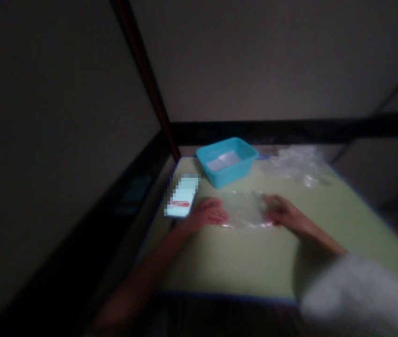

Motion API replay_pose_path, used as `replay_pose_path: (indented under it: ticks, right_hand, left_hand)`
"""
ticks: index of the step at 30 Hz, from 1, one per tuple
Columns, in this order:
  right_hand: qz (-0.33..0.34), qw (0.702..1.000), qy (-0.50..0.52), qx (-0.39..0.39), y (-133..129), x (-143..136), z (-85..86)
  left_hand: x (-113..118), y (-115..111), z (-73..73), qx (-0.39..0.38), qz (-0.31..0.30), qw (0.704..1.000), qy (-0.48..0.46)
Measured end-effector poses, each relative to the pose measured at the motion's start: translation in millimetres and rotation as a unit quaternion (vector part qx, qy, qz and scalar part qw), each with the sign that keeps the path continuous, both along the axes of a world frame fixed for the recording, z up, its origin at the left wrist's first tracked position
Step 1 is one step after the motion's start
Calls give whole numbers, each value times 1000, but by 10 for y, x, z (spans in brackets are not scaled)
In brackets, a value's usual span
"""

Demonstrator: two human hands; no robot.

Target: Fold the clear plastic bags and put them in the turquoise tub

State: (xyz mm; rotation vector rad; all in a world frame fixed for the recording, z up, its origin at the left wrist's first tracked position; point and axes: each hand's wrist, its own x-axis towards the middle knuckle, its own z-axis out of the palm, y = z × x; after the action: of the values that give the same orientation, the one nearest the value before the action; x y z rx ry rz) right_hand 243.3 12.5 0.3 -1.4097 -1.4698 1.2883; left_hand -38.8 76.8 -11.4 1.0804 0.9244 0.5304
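Observation:
A clear plastic bag lies stretched out between my two hands on the pale yellow-green table. At its left end, my left hand has its fingers curled and closed on the edge. My right hand grips the opposite end, thumb and fingers pinched together. The picture is blurred, so the exact finger positions and any contents of the bag cannot be made out. Just left of my left hand lies a pixelated, lit screen that looks like a phone.
Beyond the bag stands a turquoise plastic basin with white paper-like sheets inside. A heap of crumpled clear plastic sits at the back right. The table has a blue edge and stands near dark-banded walls.

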Motion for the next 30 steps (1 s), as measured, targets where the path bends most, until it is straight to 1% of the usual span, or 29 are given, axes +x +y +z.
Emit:
replay_pose_path:
  ticks: [1, 3, 7, 10, 16, 22, 25, 28, 30]
  right_hand:
    - [-1, 1000, 3, -2, -1, -6, 4]
    - [-8, 1000, 9, -4, -6, -25, 11]
    - [-28, 999, 15, -2, -26, -71, 14]
    - [-26, 1000, 9, 4, -34, -90, 7]
    - [-24, 999, -19, 29, -35, -75, -25]
    - [-43, 996, -52, 58, -30, -80, -95]
    - [-47, 994, -71, 73, -23, -86, -132]
    - [-38, 986, -120, 107, -30, -73, -149]
    - [-30, 974, -172, 141, -35, -48, -140]
  left_hand:
    - [-16, -57, 4, 28, 27, 999, 16]
    - [-32, -158, 17, 79, 55, 994, 57]
    - [-11, -296, 38, 165, 45, 977, 128]
    - [29, -344, 27, 195, 37, 969, 146]
    - [74, -319, -30, 196, 28, 968, 154]
    - [59, -264, -8, 175, 20, 967, 182]
    - [63, -250, -9, 165, 12, 970, 181]
    - [42, -254, -25, 169, 6, 973, 156]
    - [-7, -266, -9, 169, -3, 973, 157]
